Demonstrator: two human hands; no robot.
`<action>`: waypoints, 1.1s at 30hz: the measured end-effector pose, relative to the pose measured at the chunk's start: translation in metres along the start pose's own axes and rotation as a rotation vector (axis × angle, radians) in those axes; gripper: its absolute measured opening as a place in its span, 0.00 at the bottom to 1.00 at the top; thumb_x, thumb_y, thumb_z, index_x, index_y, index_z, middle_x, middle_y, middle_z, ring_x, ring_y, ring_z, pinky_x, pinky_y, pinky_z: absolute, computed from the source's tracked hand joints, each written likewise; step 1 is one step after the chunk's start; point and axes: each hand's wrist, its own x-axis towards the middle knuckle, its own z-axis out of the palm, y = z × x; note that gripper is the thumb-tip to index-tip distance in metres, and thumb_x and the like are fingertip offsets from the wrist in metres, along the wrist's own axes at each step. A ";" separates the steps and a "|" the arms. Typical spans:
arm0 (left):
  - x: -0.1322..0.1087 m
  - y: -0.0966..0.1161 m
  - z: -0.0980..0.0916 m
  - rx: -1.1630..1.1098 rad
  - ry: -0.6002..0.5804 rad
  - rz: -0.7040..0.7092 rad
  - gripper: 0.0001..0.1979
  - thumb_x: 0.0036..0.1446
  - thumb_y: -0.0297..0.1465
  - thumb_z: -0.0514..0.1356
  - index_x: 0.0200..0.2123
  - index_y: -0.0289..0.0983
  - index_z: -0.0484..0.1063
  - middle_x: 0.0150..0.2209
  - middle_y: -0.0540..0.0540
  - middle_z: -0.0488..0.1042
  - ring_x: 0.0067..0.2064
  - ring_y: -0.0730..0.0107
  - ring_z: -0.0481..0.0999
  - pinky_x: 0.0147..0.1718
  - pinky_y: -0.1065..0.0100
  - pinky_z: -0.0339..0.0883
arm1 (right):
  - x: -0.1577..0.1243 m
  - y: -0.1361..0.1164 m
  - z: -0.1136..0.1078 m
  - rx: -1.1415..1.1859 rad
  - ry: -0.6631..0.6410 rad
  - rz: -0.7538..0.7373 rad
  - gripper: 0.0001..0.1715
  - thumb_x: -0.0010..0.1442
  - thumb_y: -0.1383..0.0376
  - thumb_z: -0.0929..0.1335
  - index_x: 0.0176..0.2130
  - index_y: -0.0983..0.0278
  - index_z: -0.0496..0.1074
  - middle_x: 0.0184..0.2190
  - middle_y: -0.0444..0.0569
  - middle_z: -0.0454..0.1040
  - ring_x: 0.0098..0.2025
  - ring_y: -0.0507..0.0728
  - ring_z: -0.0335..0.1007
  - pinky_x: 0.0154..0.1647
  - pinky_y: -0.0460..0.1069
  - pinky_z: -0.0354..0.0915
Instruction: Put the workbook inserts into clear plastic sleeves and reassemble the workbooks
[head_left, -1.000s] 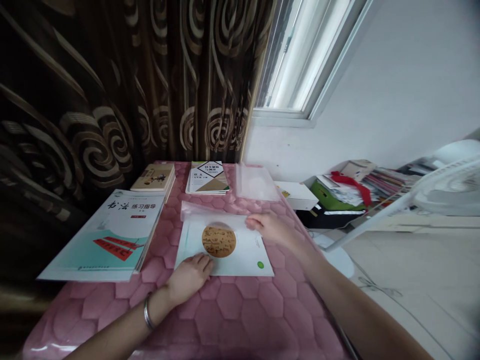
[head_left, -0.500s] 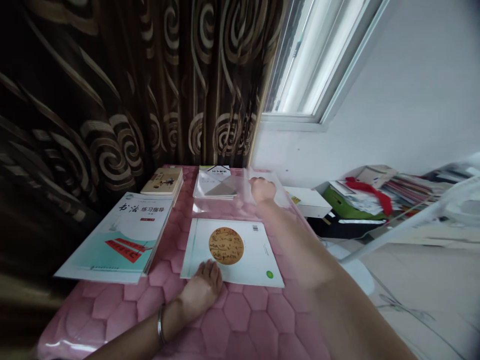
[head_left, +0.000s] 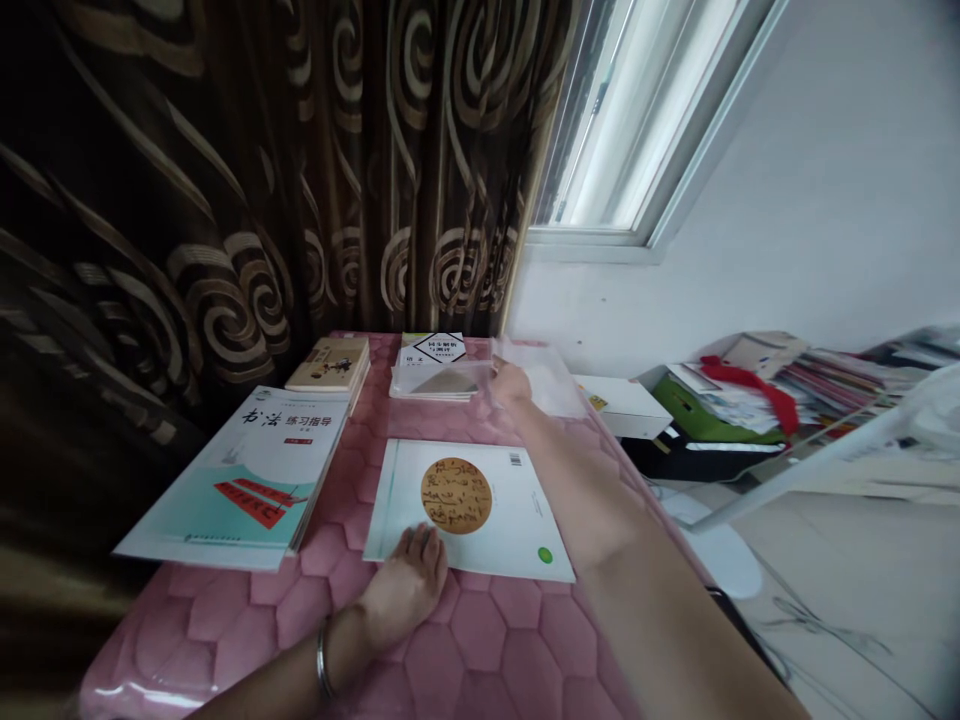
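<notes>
A white book [head_left: 517, 520] with a round brown calligraphy picture lies on the pink padded table cover [head_left: 480, 620]. My left hand [head_left: 409, 580], a silver bangle on its wrist, rests with fingers lying flat on the book's near left edge. Farther back, my right hand [head_left: 510, 383] is closed on a clear plastic sheet [head_left: 551, 378]. Part of the sheet passes over a small stack of books [head_left: 433, 350] at the far edge of the table. The right fingertips are partly hidden by the hand and the plastic.
On the left lies a stack of calligraphy workbooks [head_left: 255, 450], with smaller brown books [head_left: 330, 362] behind. A patterned curtain [head_left: 300, 200] hangs along the left and back. Beyond the table's right edge are a white box [head_left: 626, 408], a green folder [head_left: 679, 405] and piled papers [head_left: 847, 385].
My right hand has moved slightly left and down with the plastic sheet, uncovering more of the far books' top cover. My left hand stays on the white book.
</notes>
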 end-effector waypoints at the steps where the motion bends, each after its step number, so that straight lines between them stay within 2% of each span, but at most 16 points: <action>1: 0.000 0.000 0.000 -0.002 0.006 0.000 0.19 0.59 0.18 0.52 0.54 0.23 0.68 0.54 0.23 0.72 0.56 0.44 0.73 0.49 0.47 0.70 | -0.002 0.002 0.006 0.029 -0.015 -0.027 0.25 0.65 0.67 0.61 0.59 0.66 0.67 0.49 0.58 0.77 0.50 0.60 0.75 0.48 0.49 0.67; 3: 0.000 0.000 0.000 -0.019 0.009 -0.003 0.19 0.60 0.19 0.51 0.54 0.23 0.68 0.54 0.22 0.71 0.56 0.44 0.72 0.49 0.47 0.70 | -0.009 0.006 0.017 0.080 -0.034 -0.078 0.29 0.64 0.66 0.64 0.63 0.66 0.62 0.56 0.57 0.72 0.54 0.58 0.72 0.53 0.48 0.65; 6: 0.000 -0.001 -0.001 -0.050 -0.005 -0.004 0.20 0.61 0.19 0.50 0.56 0.24 0.67 0.56 0.23 0.70 0.58 0.45 0.71 0.50 0.46 0.69 | -0.026 0.013 0.030 0.141 -0.041 -0.126 0.28 0.63 0.66 0.65 0.62 0.67 0.64 0.62 0.57 0.65 0.58 0.57 0.68 0.57 0.48 0.63; 10: 0.001 -0.003 -0.003 -0.058 -0.045 -0.001 0.22 0.60 0.19 0.50 0.57 0.26 0.67 0.56 0.24 0.70 0.58 0.46 0.71 0.50 0.48 0.71 | -0.068 0.027 0.031 0.201 -0.034 -0.169 0.20 0.63 0.68 0.63 0.54 0.65 0.72 0.58 0.56 0.70 0.55 0.56 0.71 0.56 0.51 0.66; 13: 0.002 -0.004 -0.008 -0.063 -0.063 -0.011 0.21 0.59 0.18 0.51 0.56 0.26 0.68 0.56 0.24 0.70 0.57 0.46 0.72 0.50 0.48 0.71 | -0.119 0.045 0.022 0.247 -0.035 -0.251 0.16 0.64 0.67 0.63 0.48 0.60 0.76 0.52 0.50 0.75 0.51 0.56 0.73 0.55 0.52 0.68; 15: 0.003 -0.005 -0.012 -0.069 -0.067 -0.001 0.21 0.59 0.18 0.51 0.55 0.26 0.68 0.55 0.24 0.71 0.57 0.46 0.72 0.50 0.48 0.71 | -0.160 0.058 0.015 0.302 -0.038 -0.441 0.16 0.65 0.66 0.62 0.46 0.59 0.77 0.49 0.51 0.77 0.52 0.57 0.73 0.56 0.54 0.68; 18: 0.003 -0.007 -0.016 -0.053 -0.063 0.005 0.21 0.58 0.17 0.51 0.55 0.25 0.68 0.55 0.25 0.72 0.57 0.47 0.73 0.50 0.49 0.71 | -0.223 0.074 0.008 0.220 -0.116 -0.640 0.16 0.64 0.65 0.64 0.49 0.60 0.76 0.53 0.52 0.74 0.56 0.58 0.70 0.56 0.55 0.68; 21: 0.004 -0.009 -0.017 -0.023 -0.052 0.016 0.21 0.57 0.16 0.51 0.54 0.25 0.69 0.54 0.25 0.72 0.55 0.46 0.74 0.48 0.50 0.73 | -0.265 0.083 0.012 0.046 -0.095 -0.697 0.20 0.62 0.65 0.67 0.54 0.60 0.73 0.55 0.52 0.73 0.59 0.61 0.67 0.58 0.58 0.67; 23: 0.005 -0.012 -0.018 -0.020 -0.054 0.017 0.21 0.57 0.16 0.51 0.53 0.25 0.69 0.54 0.26 0.73 0.55 0.47 0.75 0.47 0.52 0.74 | -0.275 0.088 0.020 -0.043 -0.023 -0.713 0.20 0.62 0.68 0.66 0.54 0.62 0.73 0.54 0.52 0.75 0.57 0.61 0.69 0.57 0.58 0.68; 27: 0.011 -0.019 -0.032 -0.060 -0.092 -0.020 0.21 0.58 0.15 0.50 0.53 0.27 0.69 0.52 0.29 0.75 0.54 0.52 0.76 0.46 0.56 0.74 | -0.273 0.095 0.032 -0.157 0.094 -0.767 0.25 0.60 0.78 0.62 0.51 0.64 0.75 0.49 0.53 0.78 0.51 0.59 0.75 0.54 0.53 0.71; 30: 0.011 -0.015 -0.049 -0.095 -0.124 -0.042 0.20 0.59 0.16 0.50 0.52 0.27 0.69 0.51 0.29 0.75 0.50 0.54 0.78 0.42 0.57 0.75 | -0.274 0.099 0.023 -0.158 0.078 -0.761 0.28 0.57 0.81 0.61 0.50 0.64 0.76 0.47 0.53 0.79 0.47 0.57 0.77 0.50 0.50 0.72; 33: -0.002 0.004 -0.064 -0.116 -0.158 -0.032 0.20 0.58 0.16 0.50 0.52 0.27 0.69 0.49 0.29 0.76 0.47 0.55 0.80 0.39 0.59 0.76 | -0.289 0.102 0.002 -0.090 -0.018 -0.765 0.26 0.57 0.79 0.61 0.50 0.63 0.76 0.46 0.52 0.80 0.46 0.56 0.78 0.47 0.49 0.73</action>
